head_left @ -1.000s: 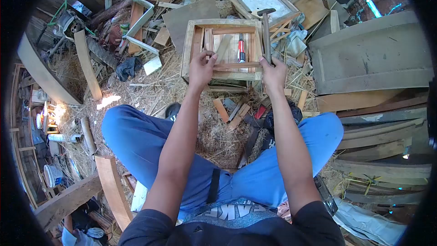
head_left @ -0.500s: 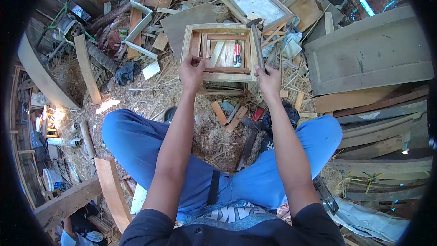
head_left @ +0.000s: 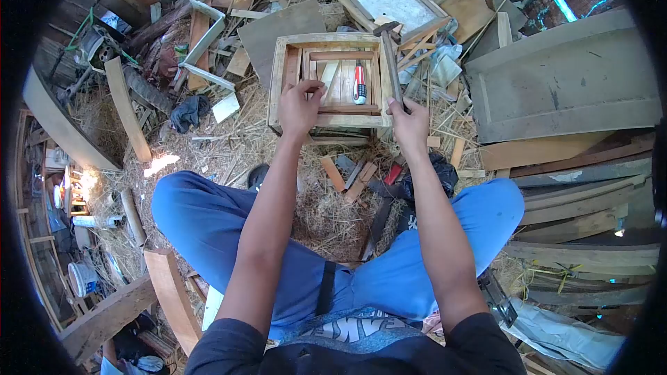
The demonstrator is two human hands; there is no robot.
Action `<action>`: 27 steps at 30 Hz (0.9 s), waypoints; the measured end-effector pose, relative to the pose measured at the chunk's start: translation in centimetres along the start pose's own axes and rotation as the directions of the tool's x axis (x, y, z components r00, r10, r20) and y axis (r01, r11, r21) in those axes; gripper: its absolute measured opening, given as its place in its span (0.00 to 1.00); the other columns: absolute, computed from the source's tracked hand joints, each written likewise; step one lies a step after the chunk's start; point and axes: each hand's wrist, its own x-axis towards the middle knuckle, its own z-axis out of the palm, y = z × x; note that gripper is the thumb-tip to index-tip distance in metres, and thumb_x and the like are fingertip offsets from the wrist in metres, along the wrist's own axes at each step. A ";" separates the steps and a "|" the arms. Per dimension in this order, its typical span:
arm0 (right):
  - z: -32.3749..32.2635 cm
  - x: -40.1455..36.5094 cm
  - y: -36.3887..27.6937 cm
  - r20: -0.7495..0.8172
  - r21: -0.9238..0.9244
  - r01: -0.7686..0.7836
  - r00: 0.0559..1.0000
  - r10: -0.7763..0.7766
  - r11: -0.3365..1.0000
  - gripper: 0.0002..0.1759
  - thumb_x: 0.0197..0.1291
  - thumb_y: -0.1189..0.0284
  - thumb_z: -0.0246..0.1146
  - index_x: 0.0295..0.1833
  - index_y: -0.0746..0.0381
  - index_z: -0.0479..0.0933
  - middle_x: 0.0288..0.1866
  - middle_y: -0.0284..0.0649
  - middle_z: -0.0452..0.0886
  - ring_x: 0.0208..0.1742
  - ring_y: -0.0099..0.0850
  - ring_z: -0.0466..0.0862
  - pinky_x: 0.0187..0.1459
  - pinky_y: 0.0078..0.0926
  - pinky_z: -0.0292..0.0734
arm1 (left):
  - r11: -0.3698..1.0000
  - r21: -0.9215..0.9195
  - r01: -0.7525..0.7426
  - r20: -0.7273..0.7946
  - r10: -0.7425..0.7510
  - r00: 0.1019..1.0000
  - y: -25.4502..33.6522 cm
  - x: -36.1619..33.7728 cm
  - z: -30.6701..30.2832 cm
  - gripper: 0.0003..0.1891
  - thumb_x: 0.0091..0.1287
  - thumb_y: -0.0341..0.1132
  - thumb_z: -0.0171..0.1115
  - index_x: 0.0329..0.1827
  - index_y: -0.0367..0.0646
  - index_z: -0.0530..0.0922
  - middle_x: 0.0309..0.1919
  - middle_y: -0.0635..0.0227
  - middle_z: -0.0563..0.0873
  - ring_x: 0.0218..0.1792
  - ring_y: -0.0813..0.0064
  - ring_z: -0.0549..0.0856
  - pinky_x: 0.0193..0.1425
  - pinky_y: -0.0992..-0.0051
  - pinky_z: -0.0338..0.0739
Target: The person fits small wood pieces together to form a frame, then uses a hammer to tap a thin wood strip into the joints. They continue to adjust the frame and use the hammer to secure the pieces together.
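Fingers (head_left: pixel 314 87) of my left hand (head_left: pixel 299 111) curl inward over the wooden box (head_left: pixel 278 73); I can't tell if they're gripping anything. My right hand (head_left: pixel 410 123) has closed fingers round the hammer (head_left: pixel 391 62), at the box's right edge, its long axis pointing away from the body, head farthest. Palm and fingers hide the handle's near end. Inside the box sits an inner frame (head_left: pixel 344 56), left corner masked by the left hand, around a red-and-white tool (head_left: pixel 359 87). Wood scraps (head_left: pixel 333 173) litter the near side.
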 end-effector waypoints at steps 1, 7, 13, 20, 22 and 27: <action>0.1 0.1 0.2 0.001 0.000 -0.003 1.000 0.003 1.000 0.17 0.67 0.63 0.68 0.37 0.69 0.86 0.24 0.42 0.85 0.26 0.28 0.80 0.34 0.32 0.74 | 0.964 -0.252 0.081 -0.008 -0.086 0.996 -0.4 0.2 0.3 0.10 0.66 0.33 0.72 0.48 0.42 0.89 0.35 0.62 0.92 0.39 0.66 0.89 0.47 0.66 0.82; 0.5 0.2 0.0 -0.004 -0.062 0.010 1.000 -0.010 0.998 0.18 0.66 0.63 0.68 0.36 0.69 0.84 0.22 0.41 0.83 0.24 0.28 0.79 0.33 0.33 0.73 | 0.840 -0.486 0.240 -0.080 -0.316 0.945 -2.5 1.9 0.2 0.12 0.72 0.35 0.67 0.51 0.37 0.88 0.36 0.58 0.92 0.38 0.69 0.91 0.46 0.68 0.83; 0.8 0.4 0.0 -0.026 -0.015 0.047 0.999 -0.048 0.999 0.17 0.67 0.64 0.68 0.36 0.70 0.84 0.22 0.41 0.83 0.24 0.28 0.78 0.32 0.33 0.73 | 0.970 -0.119 0.210 0.051 -0.205 0.977 -1.8 2.6 -0.3 0.18 0.70 0.34 0.66 0.59 0.35 0.85 0.45 0.48 0.91 0.46 0.57 0.92 0.51 0.63 0.85; 0.4 0.1 0.0 -0.023 -0.001 0.076 0.997 -0.076 0.997 0.17 0.67 0.63 0.68 0.39 0.69 0.86 0.24 0.42 0.85 0.26 0.28 0.81 0.35 0.32 0.75 | 0.495 -0.716 0.492 0.339 -0.369 0.865 -2.9 3.5 -0.5 0.30 0.74 0.24 0.62 0.79 0.31 0.66 0.60 0.46 0.85 0.48 0.66 0.91 0.52 0.68 0.88; 0.0 -0.3 -0.5 -0.028 0.024 0.091 0.995 -0.091 0.996 0.17 0.67 0.63 0.68 0.41 0.69 0.86 0.24 0.42 0.85 0.26 0.28 0.81 0.36 0.32 0.75 | 0.425 -0.766 0.483 0.357 -0.343 0.869 -3.0 3.3 -0.6 0.31 0.75 0.26 0.64 0.79 0.29 0.64 0.63 0.50 0.82 0.46 0.68 0.90 0.56 0.69 0.88; -1.2 -1.0 -2.0 -0.049 0.137 0.149 0.988 -0.144 0.979 0.16 0.68 0.63 0.68 0.43 0.68 0.87 0.24 0.39 0.85 0.27 0.25 0.81 0.35 0.31 0.75 | 0.460 -0.773 0.438 0.328 -0.301 0.895 -1.6 2.3 -1.7 0.30 0.75 0.25 0.64 0.79 0.32 0.67 0.60 0.56 0.82 0.48 0.69 0.90 0.56 0.71 0.87</action>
